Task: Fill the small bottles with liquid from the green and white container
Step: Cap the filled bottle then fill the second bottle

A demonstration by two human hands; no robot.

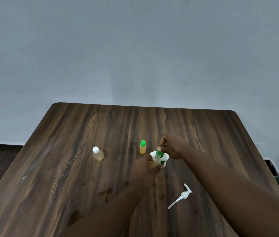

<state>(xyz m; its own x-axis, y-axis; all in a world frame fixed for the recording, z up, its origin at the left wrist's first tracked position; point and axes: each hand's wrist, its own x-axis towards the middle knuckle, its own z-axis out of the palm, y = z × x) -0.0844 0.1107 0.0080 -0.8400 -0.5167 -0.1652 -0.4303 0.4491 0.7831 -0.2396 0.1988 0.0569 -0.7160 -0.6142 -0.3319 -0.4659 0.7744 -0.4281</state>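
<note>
My left hand grips a small clear bottle with amber liquid in it, held just above the table. My right hand pinches the green cap on top of that bottle. Right behind the two hands stands the green and white container, mostly hidden by them. A second small bottle with a green cap and orange liquid stands upright just to the left. Farther left stands a third small bottle with a white cap and pale liquid.
A white pump dispenser head lies on its side at the front right of the dark wooden table. Wet spots mark the wood near the front centre. A grey wall rises behind the table's far edge.
</note>
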